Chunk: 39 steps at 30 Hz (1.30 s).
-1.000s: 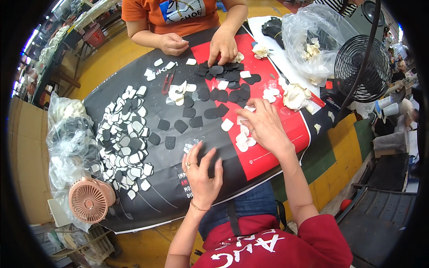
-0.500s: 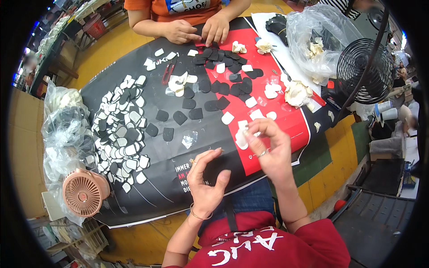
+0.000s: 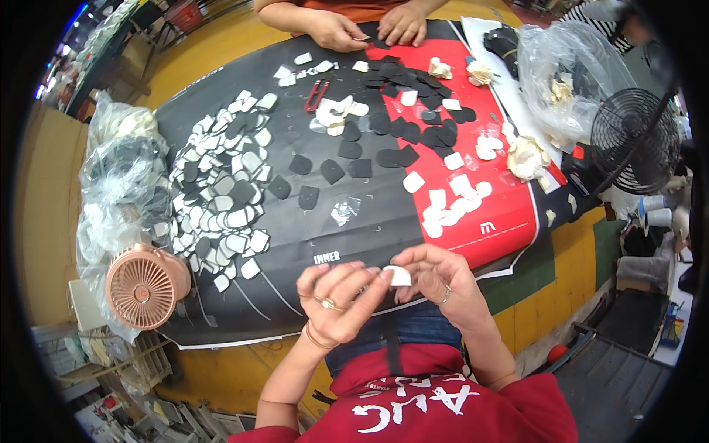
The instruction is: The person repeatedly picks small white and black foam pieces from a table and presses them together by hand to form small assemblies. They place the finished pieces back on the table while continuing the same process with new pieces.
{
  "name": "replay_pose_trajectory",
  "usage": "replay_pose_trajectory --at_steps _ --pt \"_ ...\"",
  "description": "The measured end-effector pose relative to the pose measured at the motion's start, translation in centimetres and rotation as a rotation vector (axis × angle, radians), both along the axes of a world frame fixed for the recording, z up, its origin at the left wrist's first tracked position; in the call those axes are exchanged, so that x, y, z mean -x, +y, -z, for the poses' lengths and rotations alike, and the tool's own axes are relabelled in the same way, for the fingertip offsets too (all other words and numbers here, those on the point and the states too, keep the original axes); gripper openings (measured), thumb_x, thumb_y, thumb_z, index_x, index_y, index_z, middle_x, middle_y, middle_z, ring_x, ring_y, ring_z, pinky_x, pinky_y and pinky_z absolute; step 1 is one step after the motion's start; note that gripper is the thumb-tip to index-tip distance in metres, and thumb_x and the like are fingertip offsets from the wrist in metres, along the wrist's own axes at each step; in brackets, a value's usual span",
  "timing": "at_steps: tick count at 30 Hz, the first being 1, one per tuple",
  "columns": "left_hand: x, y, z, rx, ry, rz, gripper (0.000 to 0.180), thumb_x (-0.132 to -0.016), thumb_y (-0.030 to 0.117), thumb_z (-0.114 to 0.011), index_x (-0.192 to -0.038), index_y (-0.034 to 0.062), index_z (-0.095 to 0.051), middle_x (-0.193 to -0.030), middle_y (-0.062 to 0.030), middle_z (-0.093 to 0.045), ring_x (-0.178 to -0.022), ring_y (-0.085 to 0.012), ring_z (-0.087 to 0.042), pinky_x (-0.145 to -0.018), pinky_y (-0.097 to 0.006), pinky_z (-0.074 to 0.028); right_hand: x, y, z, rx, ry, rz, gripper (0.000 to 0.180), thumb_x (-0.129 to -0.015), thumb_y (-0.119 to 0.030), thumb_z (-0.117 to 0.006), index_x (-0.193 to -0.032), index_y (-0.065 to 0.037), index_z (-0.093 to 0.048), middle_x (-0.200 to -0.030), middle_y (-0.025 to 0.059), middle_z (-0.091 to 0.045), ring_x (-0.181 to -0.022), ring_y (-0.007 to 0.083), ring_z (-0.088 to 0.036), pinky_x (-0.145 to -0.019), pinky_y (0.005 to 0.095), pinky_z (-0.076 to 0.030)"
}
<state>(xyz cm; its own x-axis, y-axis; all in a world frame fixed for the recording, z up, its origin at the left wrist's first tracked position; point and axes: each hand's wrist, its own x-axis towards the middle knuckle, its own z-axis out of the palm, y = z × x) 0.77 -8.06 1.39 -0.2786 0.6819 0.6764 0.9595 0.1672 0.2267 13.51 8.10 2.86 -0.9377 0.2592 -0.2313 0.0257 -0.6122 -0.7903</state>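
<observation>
Close to the table's front edge, both my hands meet at a small white pad (image 3: pixel 399 276) with one rounded end. My left hand (image 3: pixel 338 299) pinches it at its left edge, thumb and fingertips together; a ring and a bracelet show on this hand. My right hand (image 3: pixel 443 284) has bent fingers closed about the pad's right side, partly hiding it. Ahead of my right hand, several loose white pads (image 3: pixel 461 201) lie overlapping on the red part of the table cover. A crumpled clear film scrap (image 3: pixel 346 211) lies on the black part.
A big heap of white and dark pads (image 3: pixel 221 181) covers the left side, beside a pink fan (image 3: pixel 148 286) and plastic bags (image 3: pixel 122 184). Black pads (image 3: pixel 406 85) lie toward the far side, where another person's hands (image 3: pixel 336 29) work. A black fan (image 3: pixel 635 140) stands right.
My right hand has come back from the loose white pads to meet my left hand. My left hand has closed on a white pad. The view has shifted.
</observation>
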Motion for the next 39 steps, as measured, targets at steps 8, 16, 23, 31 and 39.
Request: replay_pose_trajectory --at_steps 8,16,23,31,39 --pt "2.2 -1.7 1.1 -0.034 0.321 0.209 0.020 -0.082 0.019 -0.073 -0.101 0.0168 -0.079 -0.106 0.0045 -0.069 -0.096 -0.0104 -0.064 -0.095 -0.034 -0.041 -0.6 -1.4 1.1 0.007 -0.103 -0.008 0.020 -0.095 -0.002 -0.069 -0.114 0.004 -0.069 -0.103 0.0103 -0.074 -0.092 0.0125 -0.071 -0.082 0.0257 -0.059" --pt "11.5 -1.2 1.4 0.380 0.095 -0.245 0.027 -0.086 0.024 -0.074 -0.109 0.0101 -0.070 -0.128 -0.0072 -0.061 -0.124 -0.0241 -0.054 -0.109 -0.045 -0.036 -0.1 -0.5 0.5 -1.021 -0.220 0.241 0.012 -0.092 -0.004 -0.072 -0.101 0.003 -0.073 -0.090 0.0101 -0.073 -0.078 0.0150 -0.072 -0.070 0.0264 -0.057" --pt "15.4 -0.6 2.0 0.481 0.291 -0.176 0.011 -0.084 0.013 -0.068 -0.093 0.0077 -0.070 -0.118 -0.0030 -0.063 -0.124 -0.0192 -0.054 -0.114 -0.046 -0.033 -0.5 -0.1 0.7 -0.993 -0.238 0.279 0.011 -0.093 -0.004 -0.071 -0.101 0.003 -0.073 -0.089 0.0103 -0.073 -0.076 0.0155 -0.072 -0.070 0.0276 -0.057" --pt "9.1 -0.4 -0.6 0.075 0.116 0.027 0.021 -0.077 0.008 -0.073 -0.098 0.0127 -0.074 -0.105 -0.0002 -0.067 -0.106 -0.0186 -0.065 -0.100 -0.040 -0.043 -1.3 0.9 1.9 -0.705 -0.221 0.280 0.016 -0.096 0.000 -0.066 -0.110 0.007 -0.068 -0.098 0.0110 -0.071 -0.084 0.0161 -0.072 -0.077 0.0274 -0.058" --pt "5.1 -1.3 2.0 0.389 0.107 0.260 0.026 -0.083 0.016 -0.071 -0.109 0.0173 -0.074 -0.131 -0.0018 -0.063 -0.115 -0.0174 -0.061 -0.105 -0.039 -0.042 -2.1 2.7 1.6 -0.692 -0.328 0.089 0.023 -0.099 0.004 -0.060 -0.121 0.008 -0.061 -0.110 0.0155 -0.072 -0.100 0.0159 -0.070 -0.087 0.0260 -0.056"
